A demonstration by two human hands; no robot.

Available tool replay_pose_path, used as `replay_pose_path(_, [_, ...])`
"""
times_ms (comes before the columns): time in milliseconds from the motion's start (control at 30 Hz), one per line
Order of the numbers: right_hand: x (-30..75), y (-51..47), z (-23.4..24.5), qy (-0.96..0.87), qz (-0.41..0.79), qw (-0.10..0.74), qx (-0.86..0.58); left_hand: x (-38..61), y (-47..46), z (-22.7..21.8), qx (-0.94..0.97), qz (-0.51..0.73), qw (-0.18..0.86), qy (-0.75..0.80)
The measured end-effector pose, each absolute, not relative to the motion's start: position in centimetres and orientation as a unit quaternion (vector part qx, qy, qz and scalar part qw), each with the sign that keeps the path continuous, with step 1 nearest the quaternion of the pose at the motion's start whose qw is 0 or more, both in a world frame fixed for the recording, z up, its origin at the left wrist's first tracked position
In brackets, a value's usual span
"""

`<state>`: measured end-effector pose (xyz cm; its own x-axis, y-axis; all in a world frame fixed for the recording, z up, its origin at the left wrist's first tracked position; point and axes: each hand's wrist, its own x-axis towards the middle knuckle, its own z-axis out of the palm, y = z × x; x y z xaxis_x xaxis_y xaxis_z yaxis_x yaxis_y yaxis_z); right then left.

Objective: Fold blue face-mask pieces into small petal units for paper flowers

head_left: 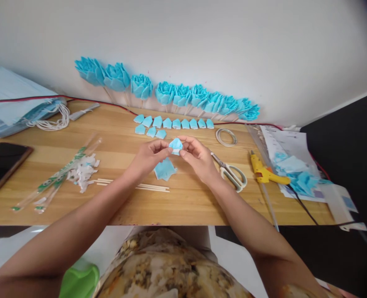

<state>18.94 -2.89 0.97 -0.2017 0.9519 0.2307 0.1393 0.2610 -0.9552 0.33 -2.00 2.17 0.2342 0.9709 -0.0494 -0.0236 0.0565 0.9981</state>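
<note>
Between my hands, just above the table, is a small folded light-blue petal (175, 145) with a pale strip along its lower edge. My left hand (154, 155) pinches its left side, thumb at the lower corner. On the right side, my right hand (197, 157) grips it between thumb and fingers. Below it, a loose blue piece (165, 169) with pointed edges lies flat on the wood. Similar folded petals (176, 123) sit in two rows behind my hands. Scissors (231, 171) with pale handles rest beside my right wrist, and thin wooden sticks (152, 187) lie by my left forearm.
Several blue flowers on sticks (182, 96) lean along the wall. A tape roll (226, 137), a yellow glue gun (266, 169) and blue scraps (304, 182) are on the right. Torn white bits (83, 169), clear wrappers (51, 182), a phone (3, 167) and bagged blue sheets (18, 103) lie left.
</note>
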Motion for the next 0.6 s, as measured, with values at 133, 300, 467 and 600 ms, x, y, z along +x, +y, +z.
replay_pose_path(133, [19.11,-2.78,0.98,-0.629,0.464,0.462,-0.419,0.33,-2.0,2.25,0.532,0.427,0.581,0.444])
replay_pose_path(300, [19.18,-2.59,0.88,-0.615,0.479,0.472,-0.411,0.55,-2.24,2.44,0.542,0.405,0.578,0.456])
replay_pose_path(467, [19.23,-2.45,0.56,-0.593,0.488,0.486,-0.418,0.27,-2.05,2.42,0.562,0.405,0.56,0.455])
replay_pose_path(600, [19.28,-2.37,0.37,-0.591,0.497,0.482,-0.414,0.11,-1.79,2.29,0.576,0.4,0.551,0.452])
